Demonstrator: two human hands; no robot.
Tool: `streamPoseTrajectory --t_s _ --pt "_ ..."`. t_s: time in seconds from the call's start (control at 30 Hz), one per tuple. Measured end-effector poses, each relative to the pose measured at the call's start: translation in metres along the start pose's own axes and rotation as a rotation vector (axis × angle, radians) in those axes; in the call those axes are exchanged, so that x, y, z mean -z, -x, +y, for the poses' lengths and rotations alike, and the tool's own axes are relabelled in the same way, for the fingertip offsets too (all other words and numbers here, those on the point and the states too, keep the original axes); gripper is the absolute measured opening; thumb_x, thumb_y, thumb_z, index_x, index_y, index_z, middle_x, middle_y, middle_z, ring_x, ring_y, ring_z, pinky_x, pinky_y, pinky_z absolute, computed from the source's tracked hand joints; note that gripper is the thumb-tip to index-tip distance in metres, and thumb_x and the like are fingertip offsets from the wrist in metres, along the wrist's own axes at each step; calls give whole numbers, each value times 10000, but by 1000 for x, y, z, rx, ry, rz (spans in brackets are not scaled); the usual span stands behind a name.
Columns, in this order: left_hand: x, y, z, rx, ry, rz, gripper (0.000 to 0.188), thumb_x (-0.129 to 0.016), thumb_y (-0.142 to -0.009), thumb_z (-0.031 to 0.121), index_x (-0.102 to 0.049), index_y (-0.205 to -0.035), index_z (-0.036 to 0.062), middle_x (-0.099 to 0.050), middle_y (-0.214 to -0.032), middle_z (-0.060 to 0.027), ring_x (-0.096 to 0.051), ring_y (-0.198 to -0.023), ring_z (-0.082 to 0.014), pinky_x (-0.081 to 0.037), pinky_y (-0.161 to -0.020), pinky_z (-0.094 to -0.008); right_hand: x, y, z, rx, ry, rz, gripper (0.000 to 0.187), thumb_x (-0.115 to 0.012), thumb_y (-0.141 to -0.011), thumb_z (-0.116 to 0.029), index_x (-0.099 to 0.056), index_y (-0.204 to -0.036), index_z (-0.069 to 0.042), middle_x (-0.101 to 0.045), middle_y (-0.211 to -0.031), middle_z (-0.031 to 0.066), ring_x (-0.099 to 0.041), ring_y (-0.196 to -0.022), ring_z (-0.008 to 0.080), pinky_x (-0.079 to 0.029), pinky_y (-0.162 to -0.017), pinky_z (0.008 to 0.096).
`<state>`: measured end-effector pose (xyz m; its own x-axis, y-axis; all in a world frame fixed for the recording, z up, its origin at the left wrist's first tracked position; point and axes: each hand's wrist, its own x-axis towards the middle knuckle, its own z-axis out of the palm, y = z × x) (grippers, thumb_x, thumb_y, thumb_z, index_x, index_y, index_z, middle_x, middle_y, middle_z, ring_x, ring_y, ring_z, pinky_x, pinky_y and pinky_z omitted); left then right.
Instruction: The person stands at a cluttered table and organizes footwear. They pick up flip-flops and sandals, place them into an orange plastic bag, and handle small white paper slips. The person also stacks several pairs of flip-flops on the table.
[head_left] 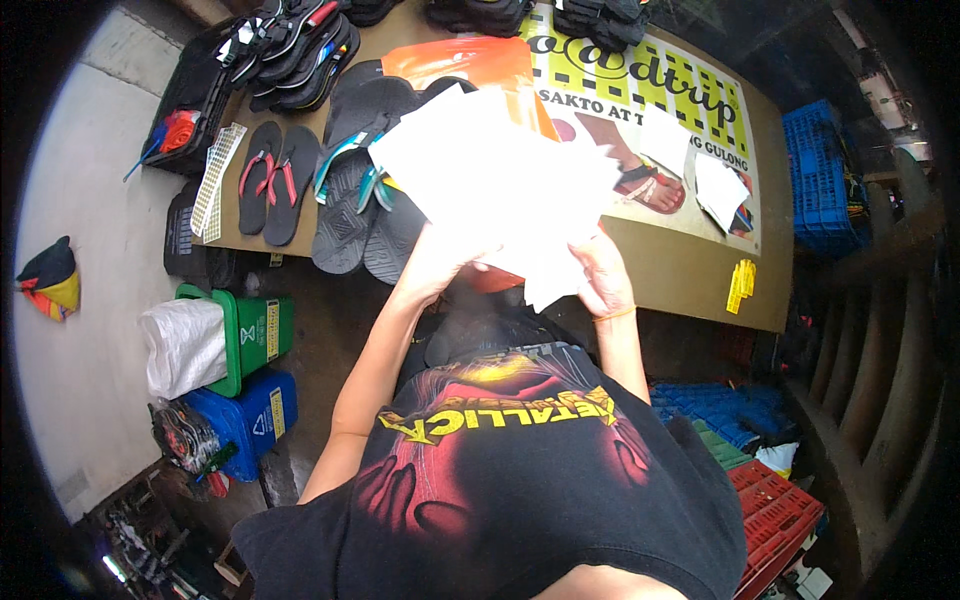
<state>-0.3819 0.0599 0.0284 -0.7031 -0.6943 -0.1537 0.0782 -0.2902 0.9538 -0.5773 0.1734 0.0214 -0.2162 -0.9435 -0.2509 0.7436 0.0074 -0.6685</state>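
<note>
My left hand (pixel 443 258) and my right hand (pixel 604 276) are both closed on the lower edges of a fanned bunch of white sheets (pixel 500 170). Glare washes out the sheets, so any print on them and how many there are cannot be told. A bit of orange material (pixel 494 278) shows under the sheets between my hands. Beyond them an orange plastic bag (pixel 465 62) lies on the table (pixel 690 277). Large black flip-flops (pixel 345 222) with teal straps lie left of the sheets, partly covered by them.
Black flip-flops with red straps (pixel 290 185) lie at the table's left, near stacked flip-flops (pixel 300 60). A poster (pixel 600 85) covers the right side, with loose white cards (pixel 720 190) and yellow stickers (pixel 741 285). Green (pixel 262 335) and blue bins (pixel 240 420) stand lower left; crates (pixel 815 180) stand right.
</note>
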Motion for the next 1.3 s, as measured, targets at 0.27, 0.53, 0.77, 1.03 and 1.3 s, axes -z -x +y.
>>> streamPoseTrajectory --t_s 0.27,0.53,0.77,1.03,1.3 --pt "56 27 11 85 226 -90 263 -626 -818 148 -572 -986 -47 -618 -807 -92 -620 -712 -153 -521 -625 -249 -35 2 35 79 -109 133 337 -560 -831 -81 -497 -1147 19 -578 -1067 85 -562 -971 166 -466 -847 298" --pt "61 29 19 187 187 -52 257 -611 -821 140 -597 -974 -65 -635 -875 -112 -619 -754 -141 -511 -649 -238 -42 -10 52 34 31 233 337 -567 -841 -105 -505 -1144 30 -575 -1093 96 -559 -986 179 -454 -874 321" --pt "43 11 22 72 -51 33 284 -564 -859 153 -575 -1017 -83 -634 -893 -145 -637 -755 -171 -530 -652 -249 -44 -20 22 -55 33 79 328 -581 -840 -112 -518 -1121 47 -585 -1070 102 -571 -965 175 -466 -846 299" --pt "27 -13 18 98 243 5 257 -563 -866 137 -557 -1004 -80 -628 -843 -142 -638 -710 -181 -540 -632 -249 -17 -37 -14 -54 -87 65 356 -547 -861 -90 -472 -1175 60 -558 -1128 125 -560 -1008 205 -459 -869 313" --pt "5 -33 7 -82 19 92 251 -545 -866 146 -573 -988 -71 -628 -891 -143 -632 -729 -181 -522 -677 -265 -2 -54 -24 -51 -102 -36 373 -544 -865 -95 -452 -1200 42 -563 -1115 121 -552 -1014 199 -452 -880 317"
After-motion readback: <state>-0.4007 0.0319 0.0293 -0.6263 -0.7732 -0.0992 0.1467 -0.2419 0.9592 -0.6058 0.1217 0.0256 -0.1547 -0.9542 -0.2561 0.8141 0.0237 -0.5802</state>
